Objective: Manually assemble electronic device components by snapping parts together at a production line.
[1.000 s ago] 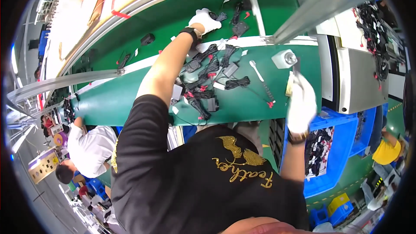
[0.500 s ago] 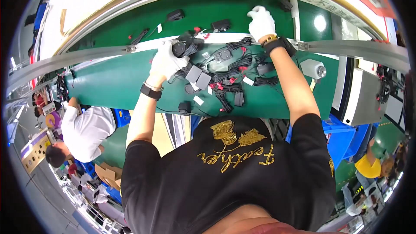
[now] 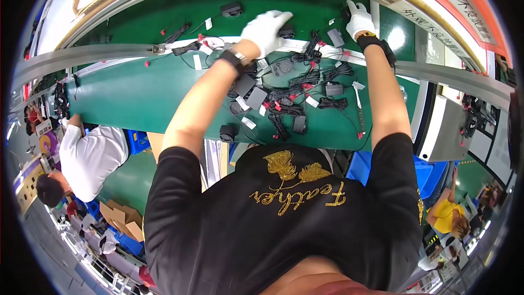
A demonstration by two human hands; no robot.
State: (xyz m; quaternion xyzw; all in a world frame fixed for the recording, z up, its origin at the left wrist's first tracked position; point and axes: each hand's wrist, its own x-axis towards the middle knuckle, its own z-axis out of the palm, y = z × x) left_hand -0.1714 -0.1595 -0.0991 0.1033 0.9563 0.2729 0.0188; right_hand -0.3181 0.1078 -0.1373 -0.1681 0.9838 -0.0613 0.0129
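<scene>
My left hand (image 3: 267, 33), in a white glove, reaches over the white divider strip with its fingers stretched out. Just beyond its fingertips lies a black power adapter (image 3: 286, 31), partly covered by the hand. Farther right, my right hand (image 3: 360, 21), gloved too, has its fingers closed about another black power adapter (image 3: 346, 13), mostly hidden by the glove. A grey adapter (image 3: 335, 37) rests at the strip left of that hand. Below the strip spreads a pile of adapters with bundled black cables (image 3: 303, 81), red tips and white tags; two grey adapters (image 3: 255, 98) sit at its left.
A curved metal rail (image 3: 98, 55) crosses the green bench (image 3: 142, 95) at left and right. One black adapter (image 3: 232, 9) lies at the back. Blue bins (image 3: 428, 177) stand below right, beside a grey-white box (image 3: 453, 125). A person in white (image 3: 93, 158) works at left.
My left hand has left the round black adapter it held and moved right and away from me. My right hand has closed on the far adapter, and my view has shifted.
</scene>
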